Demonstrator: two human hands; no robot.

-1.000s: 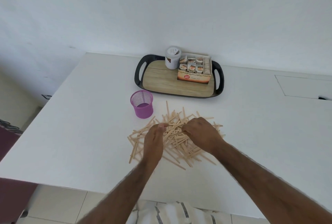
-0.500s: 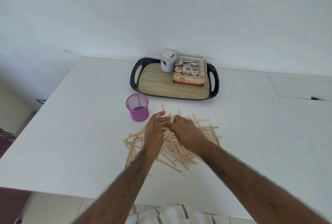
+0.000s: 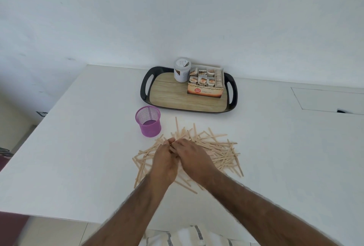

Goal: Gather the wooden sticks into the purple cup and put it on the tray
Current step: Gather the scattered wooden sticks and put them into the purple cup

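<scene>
Both hands meet over the near-left part of a loose heap of sticks (image 3: pixel 217 148) on the white surface (image 3: pixel 78 147). The left hand (image 3: pixel 165 164) has its fingers curled, and a thin pale stick shows at its fingertips where they touch the right hand (image 3: pixel 194 157). The right hand lies knuckles up with its fingers bent down into the heap, closed on sticks at the same spot. How many sticks each hand holds is hidden under the hands.

The sticks lie criss-crossed and flat, spreading out to the right of the hands and a little to the left, with a few pointing away toward the tray (image 3: pixel 144 88). The cup (image 3: pixel 148 122) is purple mesh. It stands upright on the surface just beyond and left of the heap, near the left hand but apart from it, and its purple bottom shows through the open mouth. It is between the heap and the tray's near-left corner, and not on the tray.

The tray is black-rimmed with a wood-look floor and stands farther back by the wall (image 3: pixel 177 19). It holds a white jar (image 3: pixel 182 69) at its far edge and, touching the jar's right side, an open box (image 3: pixel 205 85) of packets
</scene>
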